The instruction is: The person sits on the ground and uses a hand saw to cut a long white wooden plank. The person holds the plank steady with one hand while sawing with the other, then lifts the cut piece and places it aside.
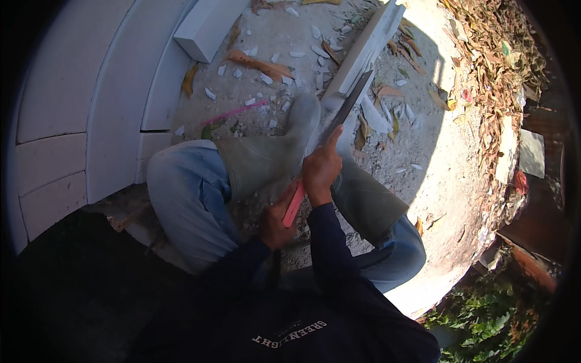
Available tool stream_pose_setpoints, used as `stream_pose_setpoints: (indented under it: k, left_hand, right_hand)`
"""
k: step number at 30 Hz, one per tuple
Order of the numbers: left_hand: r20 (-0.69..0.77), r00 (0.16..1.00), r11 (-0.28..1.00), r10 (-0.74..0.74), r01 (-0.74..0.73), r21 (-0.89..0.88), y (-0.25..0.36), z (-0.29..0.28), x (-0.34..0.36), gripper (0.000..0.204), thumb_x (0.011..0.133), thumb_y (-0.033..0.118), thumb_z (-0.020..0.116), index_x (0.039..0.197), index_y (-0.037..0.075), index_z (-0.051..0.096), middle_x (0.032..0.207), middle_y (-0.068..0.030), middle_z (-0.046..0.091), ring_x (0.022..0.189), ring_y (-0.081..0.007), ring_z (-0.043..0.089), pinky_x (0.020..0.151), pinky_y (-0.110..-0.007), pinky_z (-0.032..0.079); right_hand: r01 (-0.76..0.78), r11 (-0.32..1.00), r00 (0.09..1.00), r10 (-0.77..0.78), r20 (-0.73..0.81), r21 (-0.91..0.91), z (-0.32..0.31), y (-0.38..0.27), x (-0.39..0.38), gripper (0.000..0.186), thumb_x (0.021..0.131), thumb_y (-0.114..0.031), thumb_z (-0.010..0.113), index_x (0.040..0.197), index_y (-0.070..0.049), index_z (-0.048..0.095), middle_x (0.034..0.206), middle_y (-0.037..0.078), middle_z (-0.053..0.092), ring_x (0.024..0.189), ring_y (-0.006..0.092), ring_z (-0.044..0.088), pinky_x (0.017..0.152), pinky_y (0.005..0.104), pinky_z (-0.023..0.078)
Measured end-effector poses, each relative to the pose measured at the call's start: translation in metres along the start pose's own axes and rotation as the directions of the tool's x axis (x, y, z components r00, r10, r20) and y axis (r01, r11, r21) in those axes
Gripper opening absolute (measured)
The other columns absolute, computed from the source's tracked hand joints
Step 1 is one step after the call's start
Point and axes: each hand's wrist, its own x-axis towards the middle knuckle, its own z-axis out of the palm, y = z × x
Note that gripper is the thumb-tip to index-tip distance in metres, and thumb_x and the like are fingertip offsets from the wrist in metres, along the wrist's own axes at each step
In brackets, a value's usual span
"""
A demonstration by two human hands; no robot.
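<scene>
A saw with a dark, straight blade (347,114) and a red handle (294,204) slants up and to the right between my boots. My left hand (278,219) is closed round the handle's lower end. Further up, my right hand (320,172) grips where handle and blade meet, its index finger stretched along the blade. The blade's far end lies against a long white block (364,51), which has a step or slot along its near part. Whether the teeth are in the block I cannot tell. My left boot (301,118) stands beside the block's near end.
Large white blocks (115,109) form a wall on the left, with another white block (209,30) next to it. White chips (266,78), dry leaves (259,64) and a thin pink strip (242,109) litter the ground. Leaf litter (502,91) covers the right edge.
</scene>
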Motion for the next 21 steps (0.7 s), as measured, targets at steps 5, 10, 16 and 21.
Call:
stream_pose_setpoints:
  k: [5,10,16,21]
  left_hand:
    - [0.021,0.998,0.996,-0.062,0.061,0.07,-0.003,0.019,0.062,0.077,0.075,-0.004,0.06,0.15,0.005,0.046,0.121,-0.0271,0.066,0.107,-0.0453,0.065,0.088,-0.046,0.055]
    - [0.023,0.996,0.995,-0.091,0.09,0.046,0.0,0.017,0.047,0.076,0.075,-0.005,0.059,0.149,0.006,0.048,0.122,-0.0279,0.065,0.106,-0.0457,0.065,0.087,-0.046,0.055]
    - [-0.003,0.998,0.997,-0.057,0.057,0.048,0.003,0.013,0.008,0.077,0.074,-0.008,0.059,0.15,0.006,0.048,0.127,-0.0286,0.063,0.103,-0.0468,0.066,0.087,-0.046,0.056]
    - [0.003,1.0,1.0,-0.001,0.001,0.027,0.023,0.018,0.016,0.075,0.077,-0.007,0.061,0.15,0.003,0.045,0.124,-0.0299,0.064,0.101,-0.047,0.067,0.087,-0.045,0.056]
  right_hand:
    - [0.105,0.994,0.981,-0.109,-0.16,-0.031,0.007,0.006,0.056,0.08,0.08,0.0,0.057,0.155,0.006,0.031,0.069,0.026,0.065,0.063,0.0433,0.064,0.065,0.0546,0.047]
    - [0.097,0.995,0.988,-0.099,-0.117,-0.022,0.003,0.004,0.031,0.082,0.079,0.0,0.057,0.156,0.006,0.029,0.07,0.026,0.065,0.064,0.0438,0.065,0.064,0.0556,0.046]
    - [-0.011,1.0,1.0,0.011,-0.011,0.012,-0.014,-0.004,0.004,0.082,0.084,-0.005,0.06,0.157,0.005,0.025,0.075,0.028,0.067,0.072,0.0465,0.066,0.071,0.0575,0.048]
    - [-0.017,0.999,0.989,0.022,-0.146,0.037,-0.021,0.002,0.099,0.066,0.084,-0.013,0.063,0.143,0.007,0.043,0.089,0.029,0.07,0.084,0.0463,0.069,0.078,0.0553,0.052]
